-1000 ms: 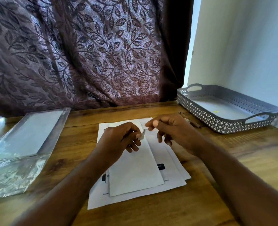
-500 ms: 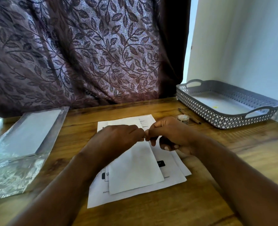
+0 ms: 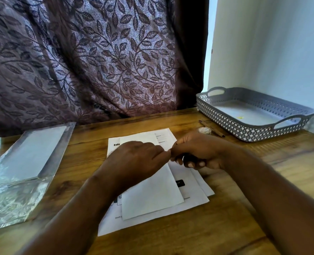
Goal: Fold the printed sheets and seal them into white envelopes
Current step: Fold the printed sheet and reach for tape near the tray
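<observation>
Left hand [image 3: 137, 155], right hand [image 3: 194, 153] drew together | white envelope [image 3: 152, 196] flat on sheets [image 3: 194, 192] | fingers [image 3: 191, 164] curled, grip unclear

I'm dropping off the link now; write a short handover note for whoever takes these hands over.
Left hand and right hand: fingers curled, fingertips meeting over the white envelope; whatever they pinch is hidden.
It lies on flat printed sheets, mid-table; clear envelope pack at left, gray tray at right.
Done: unclear whether this envelope is filled or sealed.
Left: fold the flat sheets, seal them.

Left hand [image 3: 134, 159] and right hand [image 3: 194, 155] meet, fingers curled.
</observation>
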`<state>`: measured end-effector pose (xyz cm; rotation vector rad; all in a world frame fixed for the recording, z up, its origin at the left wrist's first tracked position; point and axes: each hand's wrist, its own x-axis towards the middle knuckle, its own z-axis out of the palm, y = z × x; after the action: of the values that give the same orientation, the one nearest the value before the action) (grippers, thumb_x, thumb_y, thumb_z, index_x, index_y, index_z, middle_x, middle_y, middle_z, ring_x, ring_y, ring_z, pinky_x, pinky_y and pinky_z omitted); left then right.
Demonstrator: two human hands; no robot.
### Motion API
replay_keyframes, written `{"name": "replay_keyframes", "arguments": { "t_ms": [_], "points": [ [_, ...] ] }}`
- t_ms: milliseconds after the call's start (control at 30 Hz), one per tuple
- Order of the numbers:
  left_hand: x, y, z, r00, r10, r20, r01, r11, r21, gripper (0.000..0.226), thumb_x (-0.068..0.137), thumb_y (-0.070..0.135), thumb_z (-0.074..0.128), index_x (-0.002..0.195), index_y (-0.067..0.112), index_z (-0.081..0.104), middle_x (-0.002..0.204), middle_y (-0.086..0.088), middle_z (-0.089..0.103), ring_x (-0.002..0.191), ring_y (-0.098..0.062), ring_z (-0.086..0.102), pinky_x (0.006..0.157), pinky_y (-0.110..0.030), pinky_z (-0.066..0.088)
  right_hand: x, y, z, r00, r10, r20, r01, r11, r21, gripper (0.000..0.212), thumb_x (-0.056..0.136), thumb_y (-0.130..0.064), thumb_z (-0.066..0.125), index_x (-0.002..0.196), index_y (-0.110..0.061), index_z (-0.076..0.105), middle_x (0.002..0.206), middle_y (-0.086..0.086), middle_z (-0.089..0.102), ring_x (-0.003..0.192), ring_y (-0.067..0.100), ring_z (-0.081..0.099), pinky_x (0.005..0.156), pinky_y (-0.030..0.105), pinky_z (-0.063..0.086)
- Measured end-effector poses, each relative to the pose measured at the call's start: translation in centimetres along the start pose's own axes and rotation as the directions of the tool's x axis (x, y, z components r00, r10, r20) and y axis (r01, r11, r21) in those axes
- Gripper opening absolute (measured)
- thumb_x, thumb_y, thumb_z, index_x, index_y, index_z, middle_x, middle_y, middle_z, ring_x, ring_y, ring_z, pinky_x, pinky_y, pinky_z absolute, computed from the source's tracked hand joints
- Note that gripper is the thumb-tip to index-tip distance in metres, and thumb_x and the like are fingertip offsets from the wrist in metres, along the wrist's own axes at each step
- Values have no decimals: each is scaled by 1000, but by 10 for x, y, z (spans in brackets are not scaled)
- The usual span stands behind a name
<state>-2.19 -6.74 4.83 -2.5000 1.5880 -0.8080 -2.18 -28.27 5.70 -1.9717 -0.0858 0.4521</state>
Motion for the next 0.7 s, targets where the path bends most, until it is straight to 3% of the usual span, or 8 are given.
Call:
{"name": "replay_keyframes", "arguments": {
  "t_ms": [67,167,267,367,433,533,600,700],
  "points": [
    [0,-3,-1,992,-123,26,125,986,-107,24,90,30,69,110,18,71,96,-3,74,82,-22,71,62,-37,61,2,2,-1,999,-19,-51,20,999,33,20,94,-22,69,85,-5,74,67,4,65,49,12,50,40,19,36],
    [-8,-19,11,955,-297,-7,295,951,-96,57,92,60,42,134,25,58,130,2,66,116,-21,63,86,-39,58,12,7,1,978,-75,-194,81,997,22,19,94,-20,69,86,-4,73,66,6,67,54,16,60,46,24,48],
    [-22,-45,26,836,-549,8,546,829,-124,68,91,69,31,136,22,54,136,0,60,125,-23,55,100,-38,46,25,13,6,900,-226,-373,273,959,79,20,99,-14,62,86,-1,70,78,12,73,70,26,70,66,33,62],
    [-32,-59,39,740,-663,118,672,737,-75,83,86,77,23,143,20,45,144,-4,53,131,-25,50,106,-45,41,37,19,15,852,-268,-449,329,942,62,19,99,-14,61,87,-3,70,88,14,76,92,38,72,87,52,60],
    [-36,-60,47,699,-682,215,706,705,-60,90,85,82,18,150,22,34,152,-4,45,140,-24,42,113,-48,32,45,25,21,862,-247,-443,295,955,42,16,94,-17,65,84,-7,71,87,14,76,96,40,71,90,62,55],
    [-34,-57,50,666,-660,348,700,714,14,92,83,83,14,157,28,16,161,-4,31,150,-23,24,122,-55,11,55,31,23,866,-225,-446,272,961,42,13,90,-18,67,81,-10,72,84,11,77,94,36,72,90,63,54],
    [-33,-53,46,656,-623,427,663,745,70,91,82,85,14,157,33,14,162,-2,30,151,-20,23,122,-59,-2,57,31,22,869,-194,-455,284,949,139,11,93,-11,67,87,-4,72,88,14,77,94,30,74,92,56,57],
    [-35,-41,37,678,-576,456,614,785,80,95,76,91,11,154,39,22,160,9,35,148,-11,29,120,-62,-8,55,30,21,877,-167,-451,298,925,235,13,97,-6,63,95,4,70,96,18,75,96,25,75,92,43,60]
  ]
}}
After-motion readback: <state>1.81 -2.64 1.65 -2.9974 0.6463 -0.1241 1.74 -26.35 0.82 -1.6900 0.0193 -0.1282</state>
